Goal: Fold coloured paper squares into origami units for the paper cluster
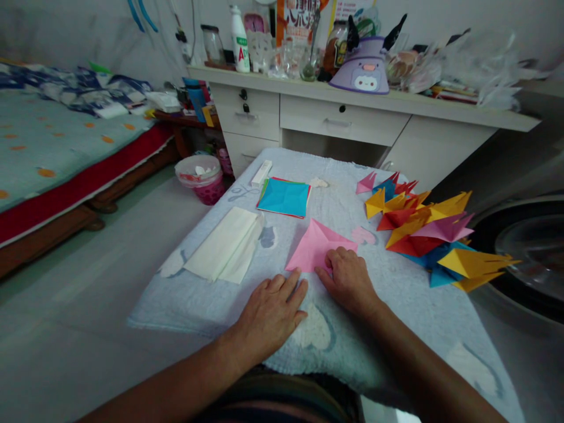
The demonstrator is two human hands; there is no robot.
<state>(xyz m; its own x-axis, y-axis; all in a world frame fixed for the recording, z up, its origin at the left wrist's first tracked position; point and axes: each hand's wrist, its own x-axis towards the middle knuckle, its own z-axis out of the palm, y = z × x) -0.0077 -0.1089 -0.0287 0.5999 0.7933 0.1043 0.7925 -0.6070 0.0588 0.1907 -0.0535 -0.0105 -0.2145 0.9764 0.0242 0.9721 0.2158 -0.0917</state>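
Pink folded paper (315, 244) lies flat on the towel-covered table (396, 305), near the middle and close to the person. It is a kite-like shape with a crease ridge running up it.

Right hand (348, 281) rests on the near right corner of the pink paper, knuckles up. Its grip is curled, fingertips pressing down on the paper edge. Cannot tell if it pinches the sheet or only pins it.

Left hand (271, 311) lies palm down on the towel, just near-left of the pink paper. Its grip is released, fingers straight and together, holding nothing, with the fingertips at the paper's near left corner.

- Small pink scrap (363, 236): just right of the pink paper, on the towel.
- Pile of folded paper shapes (432, 235), yellow, red, blue and pink: further right of the pink paper, reaching the table's right edge.
- Stack of coloured square sheets (284, 197), blue on top: beyond the pink paper, slightly left.
- White box (261, 173): beyond the pink paper, past the far-left corner of that stack.
- Folded white cloth (227, 244): left of the pink paper, apart from it.
- Pink bin (200, 176): on the floor, far left beyond the pink paper.
- Bed (53, 147): further left of the pink paper.
- Cluttered white table with drawers (343, 117): well beyond the pink paper, at the wall.
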